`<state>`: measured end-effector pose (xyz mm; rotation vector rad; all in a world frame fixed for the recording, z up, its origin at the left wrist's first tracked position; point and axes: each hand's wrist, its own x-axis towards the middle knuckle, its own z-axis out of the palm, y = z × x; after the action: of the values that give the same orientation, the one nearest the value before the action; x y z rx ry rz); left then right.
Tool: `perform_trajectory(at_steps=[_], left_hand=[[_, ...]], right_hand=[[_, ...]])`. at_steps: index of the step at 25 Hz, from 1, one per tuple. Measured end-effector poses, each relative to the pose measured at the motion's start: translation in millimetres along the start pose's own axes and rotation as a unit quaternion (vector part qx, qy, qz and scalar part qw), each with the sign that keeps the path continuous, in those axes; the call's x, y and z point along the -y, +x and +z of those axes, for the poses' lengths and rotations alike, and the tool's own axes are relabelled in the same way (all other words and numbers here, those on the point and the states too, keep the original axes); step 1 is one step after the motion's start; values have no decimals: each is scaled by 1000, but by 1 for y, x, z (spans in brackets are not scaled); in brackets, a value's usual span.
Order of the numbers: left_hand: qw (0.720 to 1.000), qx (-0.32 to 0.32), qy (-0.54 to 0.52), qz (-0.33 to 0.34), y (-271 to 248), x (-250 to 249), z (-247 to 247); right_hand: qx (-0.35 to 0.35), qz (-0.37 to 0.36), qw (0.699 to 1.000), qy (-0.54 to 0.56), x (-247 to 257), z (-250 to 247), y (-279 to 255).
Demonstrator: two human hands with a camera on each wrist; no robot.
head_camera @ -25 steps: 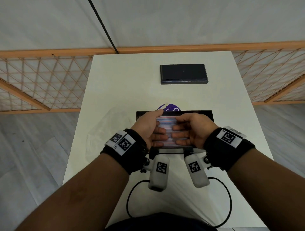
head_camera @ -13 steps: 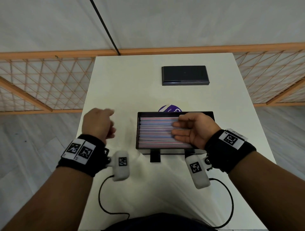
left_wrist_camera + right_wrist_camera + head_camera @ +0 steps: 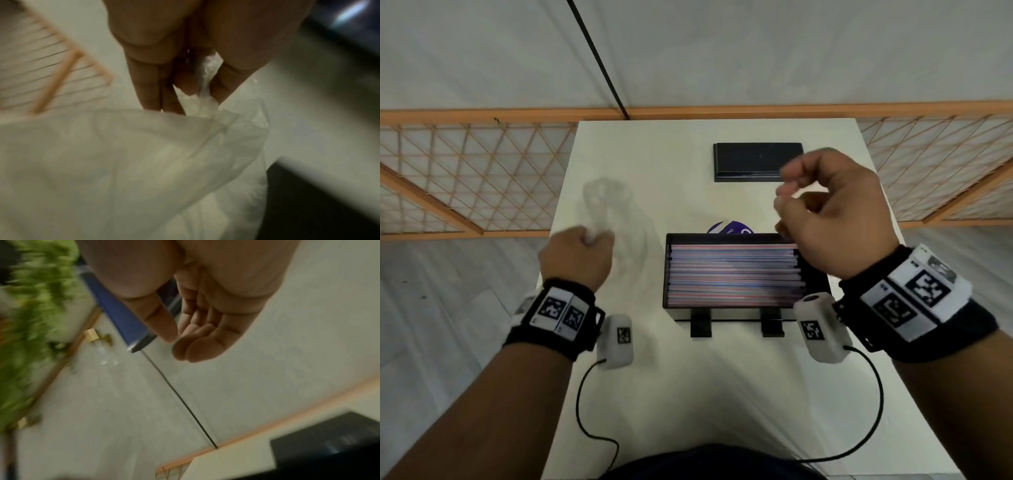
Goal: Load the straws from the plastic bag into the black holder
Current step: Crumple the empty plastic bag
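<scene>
The black holder (image 3: 667, 270) stands mid-table on two feet, filled with striped straws (image 3: 732, 274) lying flat. My left hand (image 3: 592, 238) is to the left of the holder and grips a bunched edge of the clear plastic bag (image 3: 616, 209), which hangs limp and blurred. In the left wrist view my left hand (image 3: 197, 91) pinches the crumpled plastic, and the bag (image 3: 123, 162) shows no straws in it. My right hand (image 3: 787, 192) is raised above the holder's right end with fingers loosely curled. The right wrist view shows that hand (image 3: 179, 344) empty.
A flat black lid (image 3: 756, 161) lies at the far side of the table, partly behind my right hand. A purple disc (image 3: 729, 228) peeks out behind the holder. Orange lattice fencing (image 3: 465, 178) flanks the white table (image 3: 722, 394). A thin black pole (image 3: 599, 58) leans at the back.
My left hand left the straws, moved left and took hold of the plastic bag, lifting it. My right hand rose off the straws and up toward the black lid.
</scene>
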<state>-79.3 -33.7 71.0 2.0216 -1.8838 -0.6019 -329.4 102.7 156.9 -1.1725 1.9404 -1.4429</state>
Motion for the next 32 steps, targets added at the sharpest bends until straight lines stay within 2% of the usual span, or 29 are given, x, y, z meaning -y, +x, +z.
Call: perform_trajectory(at_steps=[2, 4, 6, 9, 11, 12, 13, 14, 15, 16, 17, 18, 19, 20, 22, 23, 24, 25, 26, 27, 29, 30, 32], left_hand=[[991, -59, -33, 114, -9, -45, -33], [970, -47, -66, 230, -30, -78, -46], [934, 32, -162, 316, -56, -95, -44], [873, 176, -308, 335, -78, -98, -32], [842, 207, -387, 315, -80, -92, -28], [841, 197, -422, 275, -80, -89, -26], [846, 188, -452, 211, -79, -87, -23], [840, 207, -483, 134, -80, -86, -22], [811, 264, -519, 66, -83, -87, -20], [762, 327, -558, 19, -86, -88, -18], [716, 363, -596, -3, -88, -90, -17], [683, 368, -630, -16, -88, -90, -18], [666, 361, -653, -19, -86, -87, -19], [656, 351, -668, -14, -85, -83, -21], [669, 316, -672, 3, -80, -71, -21], [686, 293, -666, -6, -77, -64, -20], [704, 270, -657, -22, -72, -59, -20], [725, 239, -645, -39, -65, -49, -20], [744, 214, -631, -52, -58, -39, -22], [756, 205, -620, -51, -51, -29, -25], [747, 236, -620, -38, -41, -13, -35], [730, 269, -626, -43, -40, -7, -42], [699, 327, -635, -35, -41, 4, -49]], right_hand=[[81, -144, 986, -29, 19, 16, -10], [168, -228, 955, -86, 28, 34, -14], [189, -237, 933, -195, 25, 46, -11], [111, -193, 946, -238, 4, 48, -6], [48, -182, 945, -268, -7, 42, 0], [2, -171, 947, -273, -9, 38, 2], [-48, -151, 953, -259, -9, 34, 4], [-90, -134, 958, -236, -5, 33, 2], [-103, -132, 963, -211, -1, 35, -1], [-72, -142, 973, -165, 5, 41, -8], [-11, -144, 983, -110, 10, 47, -16], [63, -120, 990, -43, 17, 57, -24], [126, -73, 989, 37, 23, 65, -30], [160, -12, 982, 99, 28, 70, -31], [194, 56, 968, 149, 34, 76, -28], [202, 33, 972, 114, 36, 80, -28], [194, -27, 980, 21, 37, 81, -30], [177, -95, 976, -79, 39, 86, -34], [147, -160, 959, -183, 41, 91, -41], [153, -210, 932, -252, 40, 97, -48], [194, -242, 901, -303, 40, 116, -60], [210, -244, 896, -307, 39, 127, -66], [186, -258, 904, -285, 34, 145, -73]])
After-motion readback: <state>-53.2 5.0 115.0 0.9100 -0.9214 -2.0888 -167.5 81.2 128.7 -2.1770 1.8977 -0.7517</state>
